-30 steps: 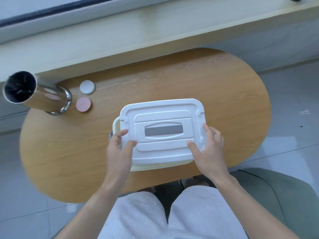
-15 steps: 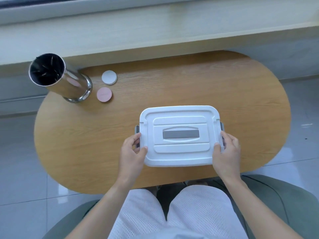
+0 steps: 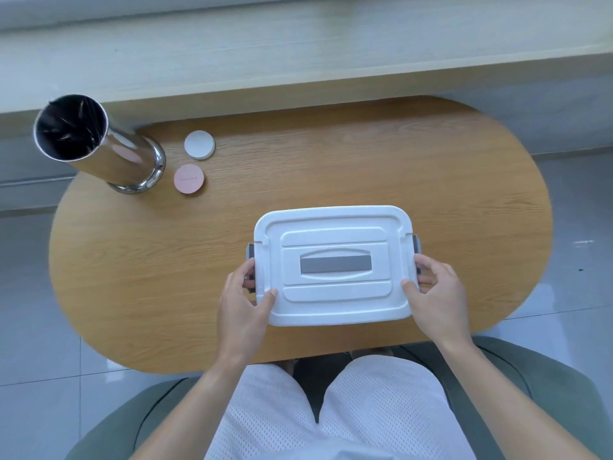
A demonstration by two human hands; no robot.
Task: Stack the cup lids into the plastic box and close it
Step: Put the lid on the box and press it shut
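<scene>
A white plastic box [image 3: 335, 303] with its lid on sits near the table's front edge, a grey handle [image 3: 335, 264] set flat in the lid. My left hand [image 3: 245, 303] grips the box's left end, thumb on the lid, fingers curled at the grey side latch [image 3: 251, 257]. My right hand [image 3: 434, 293] grips the right end the same way, fingers at the right grey latch [image 3: 416, 244]. A white cup lid [image 3: 199, 145] and a pink cup lid [image 3: 189, 179] lie flat on the table at the back left. The box's inside is hidden.
A tall shiny steel cup [image 3: 99, 147] stands at the table's back left, beside the two lids. The oval wooden table [image 3: 365, 161] abuts a pale ledge at the back. My lap and a green chair [image 3: 530, 386] are below the table edge.
The lid went from askew on the box to seated flat. Both hands slid from the lid's front corners out to the side latches. The camera view shifted.
</scene>
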